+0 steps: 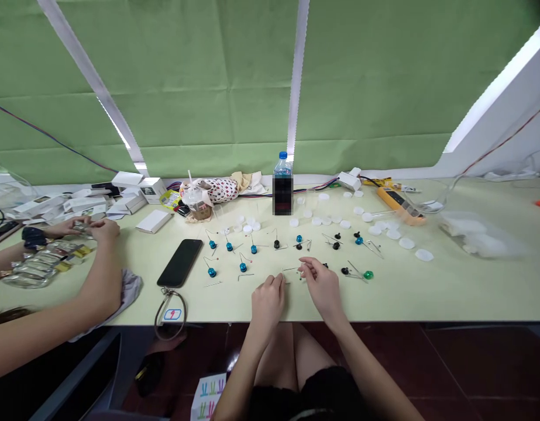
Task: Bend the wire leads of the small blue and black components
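Observation:
My left hand (pixel 268 297) is closed near the table's front edge, thumb and forefinger pinching a thin metal rod (pixel 282 272) that stands up from the fingertips. My right hand (pixel 323 287) is beside it, its fingers curled in a pinch; what lies between the fingertips is too small to make out. Left of my hands lie several blue round pieces with thin bent wires, one blue piece (pixel 243 267) nearest. An L-shaped metal key (pixel 246 275) lies below it. On the right are a green round piece (pixel 368 275) and a black round piece (pixel 336 245) with thin rods.
A black phone (pixel 181 263) lies to the left, with a ringed tag (pixel 172 314) at the edge. A bottle (pixel 282 187), a lidded cup (pixel 198 203), white caps (pixel 406 242) and an orange meter (pixel 399 204) stand behind. A co-worker's hands (pixel 103 229) handle clear packets.

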`<state>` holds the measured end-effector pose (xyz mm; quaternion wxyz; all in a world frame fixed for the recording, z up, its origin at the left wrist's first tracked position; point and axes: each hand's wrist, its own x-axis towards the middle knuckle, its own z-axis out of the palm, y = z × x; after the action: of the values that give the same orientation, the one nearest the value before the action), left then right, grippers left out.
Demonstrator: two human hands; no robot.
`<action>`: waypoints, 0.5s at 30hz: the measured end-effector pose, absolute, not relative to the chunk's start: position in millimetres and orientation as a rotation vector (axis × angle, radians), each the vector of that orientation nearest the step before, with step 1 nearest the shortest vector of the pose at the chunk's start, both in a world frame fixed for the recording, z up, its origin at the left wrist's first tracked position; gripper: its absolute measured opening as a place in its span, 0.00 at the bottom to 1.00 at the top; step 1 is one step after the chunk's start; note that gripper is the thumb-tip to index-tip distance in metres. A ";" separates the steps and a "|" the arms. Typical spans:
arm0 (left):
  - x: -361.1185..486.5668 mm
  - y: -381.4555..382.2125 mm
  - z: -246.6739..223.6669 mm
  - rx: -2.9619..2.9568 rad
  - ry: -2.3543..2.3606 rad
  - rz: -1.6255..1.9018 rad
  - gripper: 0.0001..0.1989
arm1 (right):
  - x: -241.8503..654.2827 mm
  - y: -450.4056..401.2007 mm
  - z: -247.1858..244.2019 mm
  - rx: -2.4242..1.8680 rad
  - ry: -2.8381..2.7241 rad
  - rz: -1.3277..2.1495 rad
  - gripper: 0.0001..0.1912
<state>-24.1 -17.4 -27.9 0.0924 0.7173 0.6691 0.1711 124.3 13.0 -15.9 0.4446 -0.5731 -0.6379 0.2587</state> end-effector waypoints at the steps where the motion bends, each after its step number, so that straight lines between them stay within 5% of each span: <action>1: -22.9 -18.9 -28.7 2.150 1.988 0.478 0.17 | 121.8 8.8 -23.4 -1.425 -1.540 0.631 0.14; 15: -20.2 -23.5 -29.1 2.227 1.962 0.360 0.17 | 121.1 15.1 -16.5 -1.375 -1.533 0.564 0.14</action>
<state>-20.2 -23.5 -29.1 0.0756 0.7427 0.6544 0.1200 121.1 15.1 -16.5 0.4824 -0.5640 -0.6290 0.2316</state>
